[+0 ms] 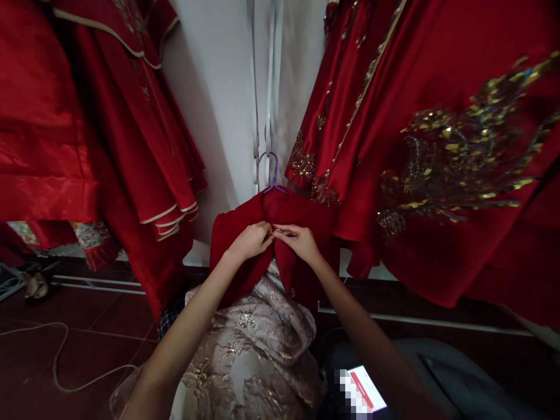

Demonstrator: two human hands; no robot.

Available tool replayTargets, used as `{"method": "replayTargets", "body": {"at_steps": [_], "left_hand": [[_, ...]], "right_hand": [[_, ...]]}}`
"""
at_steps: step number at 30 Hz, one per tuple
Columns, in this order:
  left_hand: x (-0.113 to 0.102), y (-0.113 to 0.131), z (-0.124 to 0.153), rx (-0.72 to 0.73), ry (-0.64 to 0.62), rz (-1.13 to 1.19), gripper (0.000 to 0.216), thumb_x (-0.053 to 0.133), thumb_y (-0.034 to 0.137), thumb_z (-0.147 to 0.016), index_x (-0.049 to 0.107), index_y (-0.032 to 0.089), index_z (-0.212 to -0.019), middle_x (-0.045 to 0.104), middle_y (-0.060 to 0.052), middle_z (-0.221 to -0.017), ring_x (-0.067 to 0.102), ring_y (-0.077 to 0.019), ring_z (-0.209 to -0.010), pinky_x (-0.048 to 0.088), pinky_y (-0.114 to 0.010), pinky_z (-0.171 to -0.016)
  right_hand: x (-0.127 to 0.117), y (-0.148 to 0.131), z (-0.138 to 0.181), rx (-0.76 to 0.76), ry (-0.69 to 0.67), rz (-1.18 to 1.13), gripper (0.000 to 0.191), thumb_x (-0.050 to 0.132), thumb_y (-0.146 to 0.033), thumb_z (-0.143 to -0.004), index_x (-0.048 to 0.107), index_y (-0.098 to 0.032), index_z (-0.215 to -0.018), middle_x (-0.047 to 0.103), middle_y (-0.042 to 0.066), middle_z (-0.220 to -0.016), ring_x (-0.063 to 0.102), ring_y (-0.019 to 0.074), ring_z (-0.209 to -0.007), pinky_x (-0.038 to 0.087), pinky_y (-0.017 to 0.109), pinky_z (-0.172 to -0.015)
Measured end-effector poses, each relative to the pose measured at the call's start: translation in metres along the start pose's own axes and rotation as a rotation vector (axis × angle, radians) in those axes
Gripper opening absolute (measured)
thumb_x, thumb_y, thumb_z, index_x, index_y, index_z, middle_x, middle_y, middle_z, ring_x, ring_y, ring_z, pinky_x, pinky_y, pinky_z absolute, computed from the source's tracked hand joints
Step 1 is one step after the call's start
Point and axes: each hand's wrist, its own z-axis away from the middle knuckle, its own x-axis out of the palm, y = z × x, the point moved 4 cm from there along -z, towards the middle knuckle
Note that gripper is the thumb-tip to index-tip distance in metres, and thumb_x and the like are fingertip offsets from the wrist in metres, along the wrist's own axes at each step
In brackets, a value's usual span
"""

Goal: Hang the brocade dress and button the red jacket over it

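Observation:
A short red jacket (236,227) hangs on a purple hanger (275,175) in front of me. My left hand (254,239) pinches the jacket's front edge near the neckline. Against it, my right hand (298,240) pinches the opposite front edge, with thumb and forefinger together. The two sets of fingertips almost meet, and something small and shiny shows by the right ones; I cannot make out its kind. Below the hands the jacket fronts spread apart over pale patterned fabric with gold thread (258,326).
Red garments with cream trim (144,134) hang at left, and red ones with gold sequins (464,140) at right. A white metal rail (271,76) runs down the wall. A cable (61,361) and shoes (35,286) lie on the floor. A lit phone screen (367,388) shows at lower right.

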Motion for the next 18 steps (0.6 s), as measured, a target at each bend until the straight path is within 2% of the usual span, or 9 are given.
{"method": "replayTargets", "body": {"at_steps": [6,18], "left_hand": [[-0.001,-0.002,0.002,-0.027,0.034,0.100,0.011,0.046,0.023,-0.084,0.055,0.017,-0.084,0.060,-0.004,-0.081,0.057,-0.0138,-0.071,0.043,-0.024,-0.066],[-0.008,0.009,0.002,0.043,0.033,0.079,0.011,0.044,0.018,-0.082,0.056,0.016,-0.081,0.057,-0.004,-0.079,0.053,-0.0127,-0.066,0.040,-0.023,-0.062]], "right_hand": [[0.002,0.002,-0.001,-0.028,-0.042,-0.017,0.042,0.068,-0.038,-0.071,0.066,-0.021,-0.109,0.069,0.006,-0.097,0.066,0.0181,-0.082,0.056,0.032,-0.078],[0.001,-0.005,0.001,-0.062,-0.090,-0.044,0.043,0.067,-0.037,-0.071,0.065,-0.022,-0.112,0.063,0.004,-0.091,0.063,0.0145,-0.081,0.058,0.029,-0.075]]}}
